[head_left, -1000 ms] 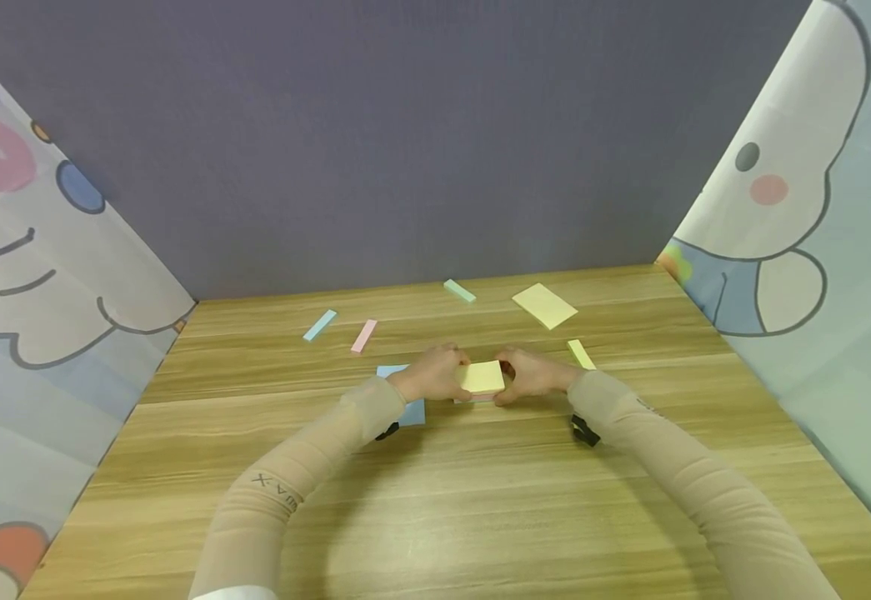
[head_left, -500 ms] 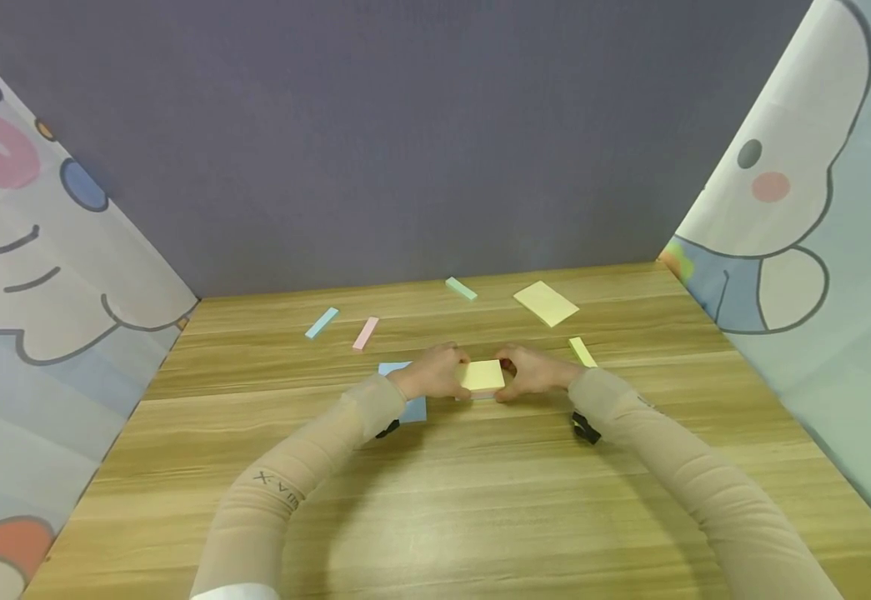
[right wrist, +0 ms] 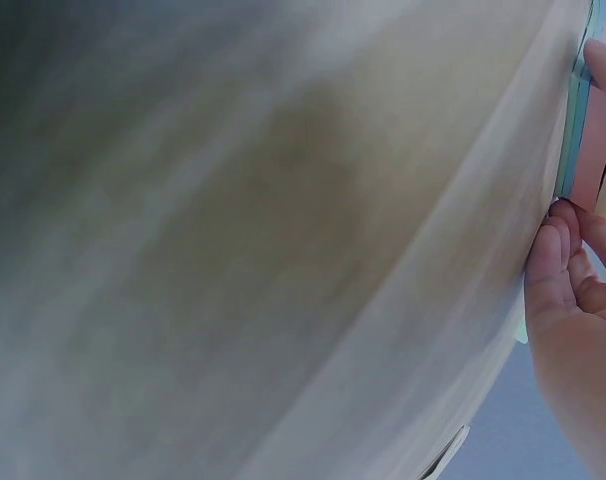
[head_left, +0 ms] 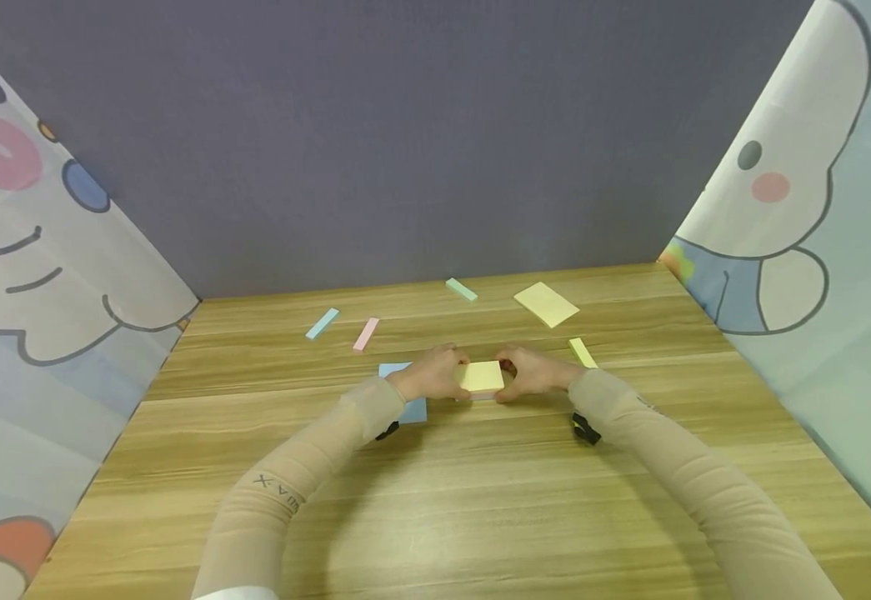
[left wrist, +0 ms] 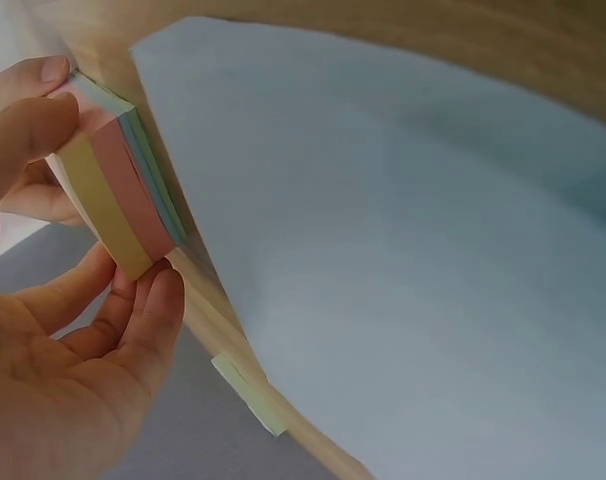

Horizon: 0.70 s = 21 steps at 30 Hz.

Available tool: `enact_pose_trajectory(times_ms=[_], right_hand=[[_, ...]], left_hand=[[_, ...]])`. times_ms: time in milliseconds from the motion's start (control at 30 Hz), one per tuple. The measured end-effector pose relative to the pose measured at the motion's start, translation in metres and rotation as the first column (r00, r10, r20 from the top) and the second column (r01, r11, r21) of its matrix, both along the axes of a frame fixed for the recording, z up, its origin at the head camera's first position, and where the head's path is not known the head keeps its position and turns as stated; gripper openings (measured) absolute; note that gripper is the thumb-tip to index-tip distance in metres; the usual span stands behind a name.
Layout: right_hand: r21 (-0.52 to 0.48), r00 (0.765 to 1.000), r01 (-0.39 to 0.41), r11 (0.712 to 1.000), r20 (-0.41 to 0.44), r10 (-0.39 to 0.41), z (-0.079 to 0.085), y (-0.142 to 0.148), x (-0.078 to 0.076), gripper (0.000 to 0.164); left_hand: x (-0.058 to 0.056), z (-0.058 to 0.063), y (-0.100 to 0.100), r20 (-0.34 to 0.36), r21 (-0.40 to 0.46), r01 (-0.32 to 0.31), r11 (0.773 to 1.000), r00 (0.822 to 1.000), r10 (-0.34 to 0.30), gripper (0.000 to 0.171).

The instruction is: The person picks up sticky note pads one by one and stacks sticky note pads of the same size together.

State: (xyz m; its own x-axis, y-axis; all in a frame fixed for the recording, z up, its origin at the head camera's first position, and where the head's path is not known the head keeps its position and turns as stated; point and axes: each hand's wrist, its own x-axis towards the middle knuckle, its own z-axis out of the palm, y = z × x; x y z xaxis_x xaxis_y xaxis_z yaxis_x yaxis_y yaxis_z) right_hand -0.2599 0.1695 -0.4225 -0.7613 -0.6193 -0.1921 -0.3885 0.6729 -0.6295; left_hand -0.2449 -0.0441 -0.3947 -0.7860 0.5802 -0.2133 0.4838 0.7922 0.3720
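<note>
A stack of sticky note pads (head_left: 483, 377) sits on the table between my two hands, its top pad yellow. In the left wrist view the pads (left wrist: 125, 185) show yellow, pink, blue and green layers. My left hand (head_left: 435, 372) grips the left end, thumb on the near side and fingers at the far side. From the right, my right hand (head_left: 531, 372) holds the opposite end with thumb and fingers curled. In the right wrist view only part of the right hand (right wrist: 583, 300) and the layered edge show. A blue sticky pad (head_left: 414, 411) lies partly under my left wrist.
Toward the back of the wooden table (head_left: 435, 500) lie a light blue strip pad (head_left: 322, 323), a pink strip pad (head_left: 366, 334), a green strip pad (head_left: 461, 289) and a larger yellow pad (head_left: 547, 304). A yellow strip pad (head_left: 582, 352) lies beside my right wrist.
Both hands stay at the stack with hardly any movement. The pink layer at its near edge shows less than a second ago. The whole view has shifted slightly.
</note>
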Motion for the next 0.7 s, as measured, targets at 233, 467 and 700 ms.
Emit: enact_pose_trajectory(times_ms=[233,467,700], right_hand=[[0.007,1.0,0.0,1.0,-0.024,0.001,-0.0011,0.0003,-0.0003,0.061],[0.012,1.0,-0.005,1.0,-0.026,0.005,-0.0007,-0.0002,0.0009,0.062],[0.009,0.999,-0.012,1.0,-0.042,0.013,-0.002,0.0003,0.0008,0.058]], left_hand=[[-0.0014,-0.0032,0.0004,-0.003,-0.014,0.002,1.0,1.0,-0.002,0.066],[-0.0017,-0.0072,0.0002,0.025,-0.083,0.004,0.997,1.0,-0.002,0.071],[0.0006,-0.0035,0.0016,0.047,-0.073,-0.012,0.997,0.999,0.015,0.069]])
